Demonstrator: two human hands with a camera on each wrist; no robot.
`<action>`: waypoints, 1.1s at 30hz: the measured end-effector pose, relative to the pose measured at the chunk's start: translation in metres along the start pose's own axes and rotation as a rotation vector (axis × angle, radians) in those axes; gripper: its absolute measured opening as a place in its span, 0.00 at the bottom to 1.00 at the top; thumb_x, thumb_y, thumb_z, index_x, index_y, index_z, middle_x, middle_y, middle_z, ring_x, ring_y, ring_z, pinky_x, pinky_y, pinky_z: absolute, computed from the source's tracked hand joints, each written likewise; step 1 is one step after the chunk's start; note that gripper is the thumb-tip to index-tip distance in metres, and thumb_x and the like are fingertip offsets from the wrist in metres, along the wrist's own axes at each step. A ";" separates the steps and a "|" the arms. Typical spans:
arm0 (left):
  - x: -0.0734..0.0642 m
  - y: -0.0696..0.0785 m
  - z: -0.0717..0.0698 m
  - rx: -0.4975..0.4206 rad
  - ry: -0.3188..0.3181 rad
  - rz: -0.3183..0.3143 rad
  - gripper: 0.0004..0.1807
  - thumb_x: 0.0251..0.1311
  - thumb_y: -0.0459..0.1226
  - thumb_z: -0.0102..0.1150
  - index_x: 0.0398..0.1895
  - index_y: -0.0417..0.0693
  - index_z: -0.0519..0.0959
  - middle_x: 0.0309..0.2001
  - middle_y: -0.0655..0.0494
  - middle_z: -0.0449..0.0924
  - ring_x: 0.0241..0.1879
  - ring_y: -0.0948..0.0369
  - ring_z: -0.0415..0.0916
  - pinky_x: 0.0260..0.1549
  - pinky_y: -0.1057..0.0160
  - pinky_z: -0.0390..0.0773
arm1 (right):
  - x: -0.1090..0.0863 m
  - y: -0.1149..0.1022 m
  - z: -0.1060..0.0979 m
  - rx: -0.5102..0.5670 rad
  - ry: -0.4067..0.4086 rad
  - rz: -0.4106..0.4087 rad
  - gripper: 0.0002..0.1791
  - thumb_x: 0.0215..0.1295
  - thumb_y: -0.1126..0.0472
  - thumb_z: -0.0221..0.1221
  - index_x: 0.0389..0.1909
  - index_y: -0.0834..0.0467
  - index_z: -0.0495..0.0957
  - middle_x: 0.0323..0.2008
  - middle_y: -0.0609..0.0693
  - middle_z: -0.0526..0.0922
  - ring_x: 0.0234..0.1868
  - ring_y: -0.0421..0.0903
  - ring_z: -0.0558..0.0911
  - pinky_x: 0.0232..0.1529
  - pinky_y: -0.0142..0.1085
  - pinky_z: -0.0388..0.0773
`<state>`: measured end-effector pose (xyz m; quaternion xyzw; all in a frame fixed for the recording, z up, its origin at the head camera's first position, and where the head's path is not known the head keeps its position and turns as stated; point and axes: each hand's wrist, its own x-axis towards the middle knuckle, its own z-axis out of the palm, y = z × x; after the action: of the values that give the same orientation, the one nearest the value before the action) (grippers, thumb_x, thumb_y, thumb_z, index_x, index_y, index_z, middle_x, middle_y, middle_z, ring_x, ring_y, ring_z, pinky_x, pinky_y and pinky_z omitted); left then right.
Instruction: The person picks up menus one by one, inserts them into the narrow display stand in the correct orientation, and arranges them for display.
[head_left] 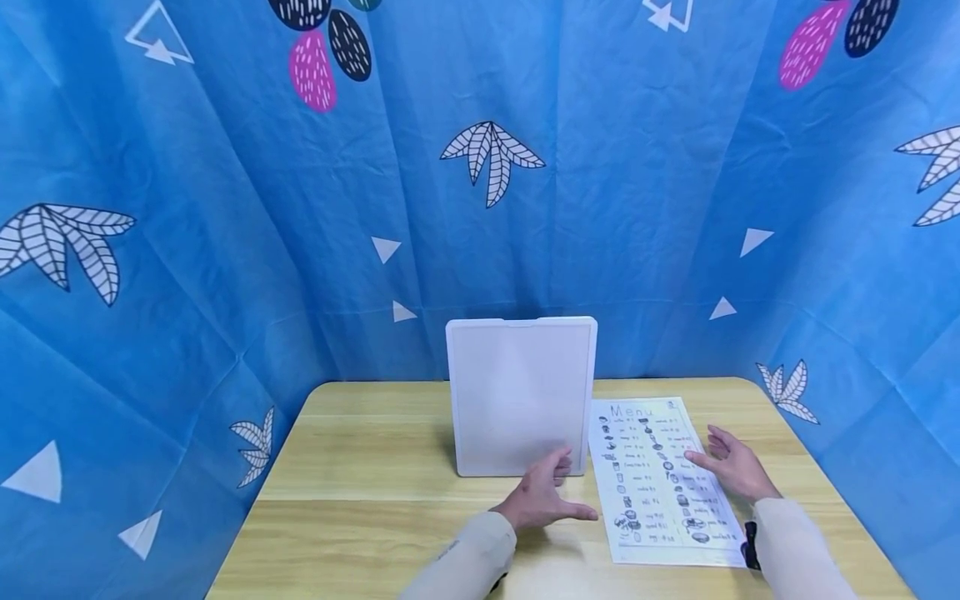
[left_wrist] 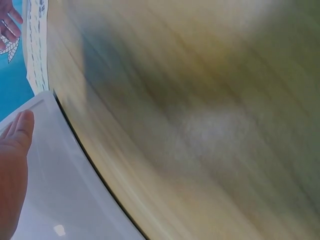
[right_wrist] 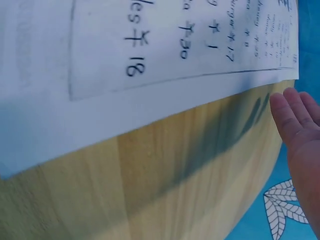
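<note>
A white rectangular board stands upright towards the back of the table, with a shallow notch in its top edge. My left hand is in front of its lower right part, thumb and fingers spread, holding nothing; whether it touches the board I cannot tell. To the right of the board lies a paper menu, handwritten with small drawings and prices. Over the menu's right edge hovers my right hand, its fingers extended and free of anything. In the right wrist view, the hand's fingers are apart from the sheet.
The wooden table has rounded back corners. A blue patterned curtain hangs behind it and along both sides. A black band circles my right wrist.
</note>
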<state>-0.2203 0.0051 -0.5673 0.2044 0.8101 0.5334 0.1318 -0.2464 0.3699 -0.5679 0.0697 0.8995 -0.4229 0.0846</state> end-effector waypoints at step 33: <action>0.010 -0.007 0.036 -0.141 -0.020 -0.171 0.57 0.37 0.35 0.84 0.73 0.40 0.61 0.68 0.41 0.68 0.65 0.49 0.71 0.62 0.58 0.72 | -0.002 0.001 0.011 0.090 -0.028 0.033 0.58 0.66 0.41 0.63 0.74 0.76 0.41 0.68 0.79 0.56 0.67 0.74 0.60 0.66 0.62 0.62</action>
<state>-0.2149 0.0366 -0.5880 0.1301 0.7838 0.5737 0.1990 -0.2429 0.3620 -0.5756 0.0823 0.8770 -0.4625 0.1009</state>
